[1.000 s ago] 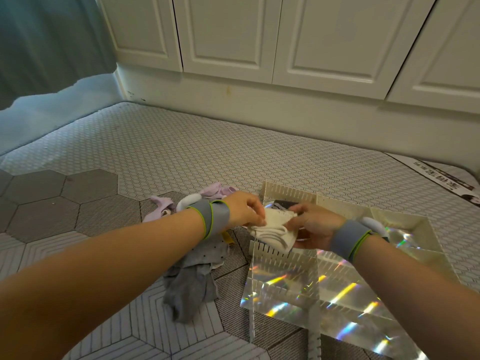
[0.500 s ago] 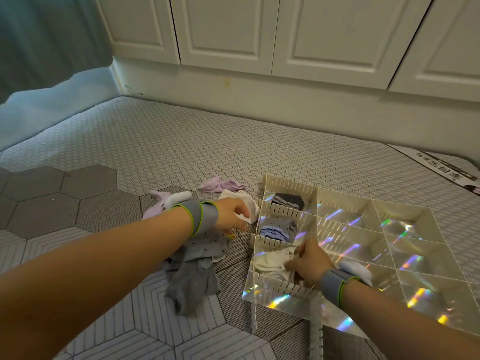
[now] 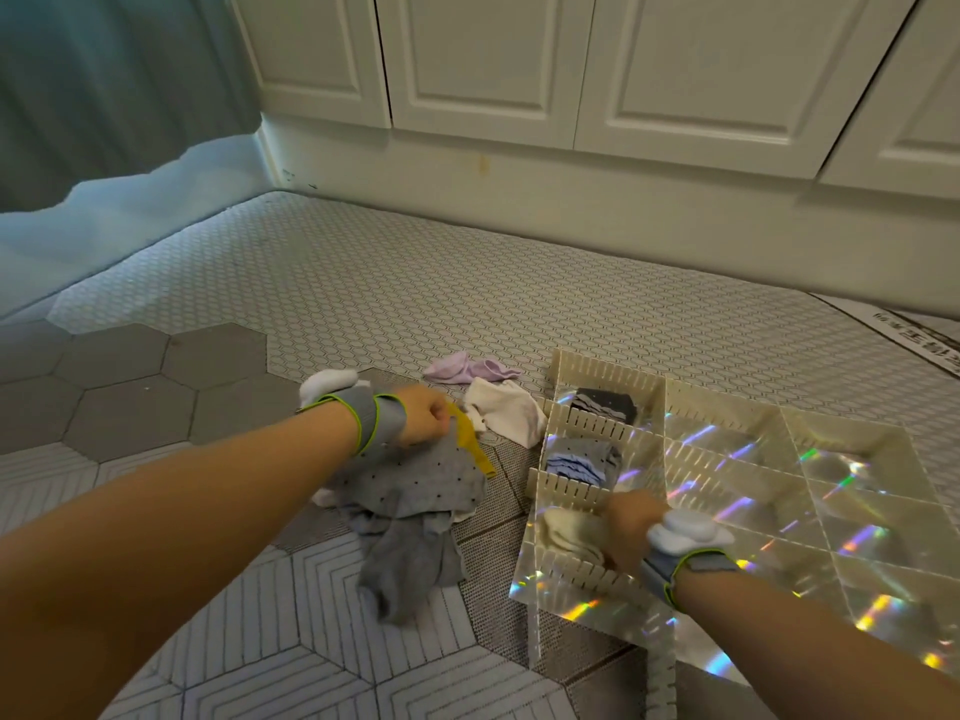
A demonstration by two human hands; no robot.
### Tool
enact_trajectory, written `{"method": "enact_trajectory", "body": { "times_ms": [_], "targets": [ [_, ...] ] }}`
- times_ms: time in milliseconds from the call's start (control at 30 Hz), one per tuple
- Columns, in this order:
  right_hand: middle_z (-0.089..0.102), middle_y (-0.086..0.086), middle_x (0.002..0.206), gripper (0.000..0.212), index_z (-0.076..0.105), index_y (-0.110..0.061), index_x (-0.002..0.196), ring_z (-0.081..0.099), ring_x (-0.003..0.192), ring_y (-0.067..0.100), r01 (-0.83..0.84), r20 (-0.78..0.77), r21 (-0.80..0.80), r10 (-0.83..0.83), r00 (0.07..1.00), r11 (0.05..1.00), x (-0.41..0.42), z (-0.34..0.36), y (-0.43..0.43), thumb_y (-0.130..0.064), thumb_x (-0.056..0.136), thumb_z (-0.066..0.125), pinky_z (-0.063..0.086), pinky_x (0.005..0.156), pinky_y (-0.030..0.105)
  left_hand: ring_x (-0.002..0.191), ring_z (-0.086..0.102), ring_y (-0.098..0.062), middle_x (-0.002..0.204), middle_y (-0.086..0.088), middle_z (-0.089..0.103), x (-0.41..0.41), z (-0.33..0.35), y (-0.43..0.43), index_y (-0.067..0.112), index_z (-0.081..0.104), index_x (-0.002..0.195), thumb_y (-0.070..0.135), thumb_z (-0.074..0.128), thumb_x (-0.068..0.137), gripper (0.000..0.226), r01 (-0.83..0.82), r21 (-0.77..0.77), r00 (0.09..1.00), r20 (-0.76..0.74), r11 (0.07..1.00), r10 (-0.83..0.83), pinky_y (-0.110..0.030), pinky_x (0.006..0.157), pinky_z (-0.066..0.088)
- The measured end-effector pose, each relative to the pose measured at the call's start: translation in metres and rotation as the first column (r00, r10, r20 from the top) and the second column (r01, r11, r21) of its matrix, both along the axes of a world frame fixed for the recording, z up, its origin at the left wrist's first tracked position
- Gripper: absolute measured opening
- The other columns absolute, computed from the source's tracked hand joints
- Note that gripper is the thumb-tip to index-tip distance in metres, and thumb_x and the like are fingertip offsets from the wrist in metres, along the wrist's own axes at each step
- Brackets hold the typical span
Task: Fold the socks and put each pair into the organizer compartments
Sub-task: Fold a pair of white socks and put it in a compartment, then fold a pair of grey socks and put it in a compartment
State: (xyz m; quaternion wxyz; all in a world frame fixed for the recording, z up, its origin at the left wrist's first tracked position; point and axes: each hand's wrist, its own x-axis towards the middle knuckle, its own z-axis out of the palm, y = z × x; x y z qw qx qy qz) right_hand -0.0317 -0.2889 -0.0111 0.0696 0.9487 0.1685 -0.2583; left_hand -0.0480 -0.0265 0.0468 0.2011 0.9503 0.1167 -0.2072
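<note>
A cream organizer (image 3: pixel 727 423) with slotted dividers lies on the mat at the right. Its left column holds a dark folded pair (image 3: pixel 605 405), a blue folded pair (image 3: pixel 582 459) and a white folded pair (image 3: pixel 569 530). My right hand (image 3: pixel 631 527) presses on the white pair inside the third compartment. My left hand (image 3: pixel 423 415) is closed on the yellow-edged cuff of a grey dotted sock (image 3: pixel 415 483) on the loose pile. A plain grey sock (image 3: pixel 410 563) lies below it.
A white sock (image 3: pixel 506 415) and a lilac sock (image 3: pixel 462 368) lie loose just left of the organizer. White cabinet doors (image 3: pixel 571 70) stand at the back, a blue-grey curtain (image 3: pixel 104 96) at the far left. Hexagon-patterned mat (image 3: pixel 467 293) stretches beyond.
Both hands held the white pair over the organizer; the right hand lowered it into the third compartment. The left hand let go and moved left onto the grey dotted sock.
</note>
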Motion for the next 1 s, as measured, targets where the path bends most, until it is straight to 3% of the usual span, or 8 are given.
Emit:
{"method": "enact_trajectory", "body": {
  "times_ms": [100, 233, 433, 533, 633, 767, 900, 1000],
  "targets": [
    [0.065, 0.011, 0.112, 0.028, 0.062, -0.007, 0.108, 0.061, 0.107, 0.028, -0.004, 0.002, 0.029, 0.003, 1.0, 1.0, 0.005, 0.013, 0.001, -0.022, 0.086, 0.058, 0.04, 0.071, 0.028, 0.085, 0.052, -0.021, 0.089, -0.006, 0.058, -0.004, 0.004, 0.016, 0.018, 0.057, 0.081, 0.015, 0.051, 0.088, 0.01, -0.047, 0.039, 0.999, -0.008, 0.998, 0.048, -0.026, 0.07, 0.044],
    [0.051, 0.002, 0.068, 0.024, 0.049, -0.015, 0.063, 0.054, 0.074, 0.021, -0.021, 0.096, 0.15, 0.006, 0.995, 0.988, 0.012, 0.027, 0.012, -0.023, 0.085, 0.052, 0.039, 0.063, 0.024, 0.099, 0.055, -0.024, 0.101, -0.005, 0.055, -0.014, -0.004, 0.03, 0.016, 0.057, 0.109, 0.02, 0.056, 0.086, 0.023, -0.095, 0.117, 0.994, -0.035, 0.989, 0.099, -0.026, 0.082, 0.043],
    [0.059, -0.002, 0.065, 0.023, 0.054, -0.02, 0.064, 0.064, 0.068, 0.019, 0.01, 0.008, 0.487, -0.015, 1.0, 0.873, 0.007, 0.045, 0.028, -0.021, 0.087, 0.053, 0.051, 0.06, 0.028, 0.087, 0.05, -0.021, 0.093, -0.002, 0.054, -0.027, -0.017, 0.038, 0.021, 0.054, 0.1, 0.025, 0.069, 0.078, 0.027, 0.051, 0.127, 0.97, -0.244, 0.991, -0.019, -0.025, 0.072, 0.045],
    [0.056, -0.006, 0.061, 0.025, 0.052, -0.023, 0.061, 0.065, 0.065, 0.02, -0.024, 0.006, 0.554, 0.025, 1.0, 0.832, 0.004, 0.045, 0.038, -0.02, 0.086, 0.055, 0.053, 0.061, 0.029, 0.082, 0.048, -0.022, 0.087, -0.006, 0.053, -0.026, -0.009, 0.038, 0.024, 0.052, 0.069, 0.022, 0.062, 0.082, 0.017, 0.071, 0.184, 0.974, -0.227, 0.98, -0.028, -0.029, 0.075, 0.042],
    [0.058, -0.007, 0.063, 0.02, 0.057, -0.022, 0.067, 0.058, 0.059, 0.014, -0.007, -0.032, 0.643, 0.036, 0.999, 0.766, 0.005, 0.048, 0.046, -0.023, 0.087, 0.059, 0.054, 0.066, 0.032, 0.081, 0.049, -0.018, 0.081, -0.003, 0.052, -0.016, 0.005, 0.035, 0.022, 0.05, 0.069, 0.021, 0.058, 0.087, 0.019, -0.08, -0.021, 0.992, -0.098, 0.997, 0.078, -0.027, 0.074, 0.04],
    [0.068, 0.008, 0.081, 0.008, 0.062, -0.015, 0.088, 0.067, 0.07, 0.02, 0.146, -0.182, 0.776, -0.004, 0.983, 0.614, 0.004, 0.057, 0.051, -0.021, 0.09, 0.057, 0.057, 0.066, 0.034, 0.057, 0.05, -0.016, 0.067, -0.004, 0.049, -0.007, 0.02, 0.024, 0.018, 0.048, 0.071, 0.016, 0.052, 0.091, 0.021, -0.413, -0.659, 0.883, -0.12, 0.629, 0.455, -0.025, 0.056, 0.044],
    [0.063, 0.012, 0.095, 0.014, 0.056, -0.012, 0.101, 0.063, 0.072, 0.022, 0.478, -0.479, 0.801, -0.094, 0.873, 0.36, 0.007, 0.062, 0.056, -0.023, 0.093, 0.055, 0.056, 0.068, 0.036, 0.042, 0.063, -0.012, 0.05, -0.005, 0.064, -0.002, 0.039, 0.005, 0.007, 0.052, 0.075, -0.003, 0.042, 0.093, 0.023, -0.344, -0.888, 0.849, -0.154, 0.306, 0.506, -0.024, 0.046, 0.055],
    [0.055, 0.012, 0.107, 0.036, 0.044, -0.013, 0.123, 0.062, 0.076, 0.028, 0.515, -0.499, 0.81, -0.132, 0.856, 0.279, 0.009, 0.061, 0.055, -0.009, 0.09, 0.057, 0.056, 0.074, 0.046, 0.045, 0.066, -0.014, 0.061, -0.013, 0.064, 0.005, 0.048, -0.004, 0.001, 0.052, 0.079, -0.01, 0.037, 0.092, 0.022, -0.295, -0.935, 0.83, -0.151, 0.194, 0.536, -0.025, 0.046, 0.056]
  ]
}}
